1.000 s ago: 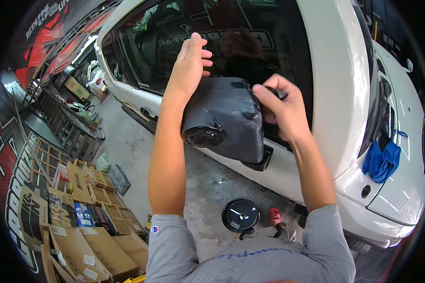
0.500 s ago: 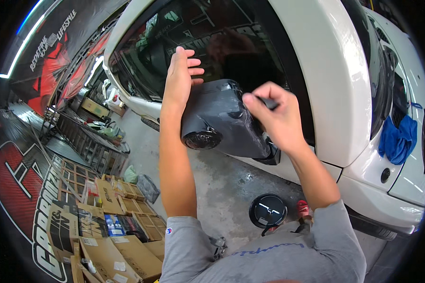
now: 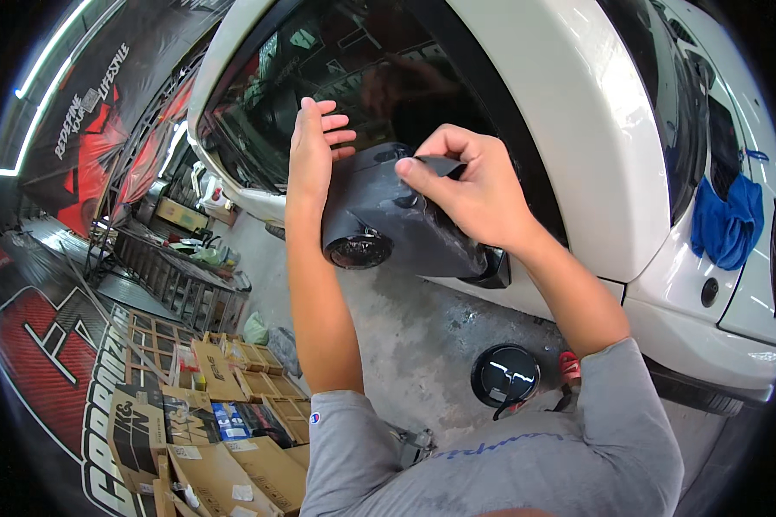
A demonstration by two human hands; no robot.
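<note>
A: Where to look for the mirror?

B: On the side of the white car, between the left hand and the right hand. Just right of the left hand, below and to the left of the right hand's fingers.

A: And its long axis?

B: Slanting down to the right in view, from the outer end by the left hand to the black mount against the car. Low on the outer end, a round black part.

A: Nearer hand?

B: Right, by the look of it, overlapping the mirror's upper edge in view. At the outer end, the left; touching or just beside, can't tell.

A: State of the fingers?

B: On the left, loosely spread, with no visible hold on anything. On the right, pinched against the thumb around a dark piece; film or tool, can't tell.

A: And around the mirror?

B: Beyond, a dark window. To the right, a blue cloth on the car's front. Below, a round black bin or stool on the floor. Below and left, cardboard boxes.
</note>
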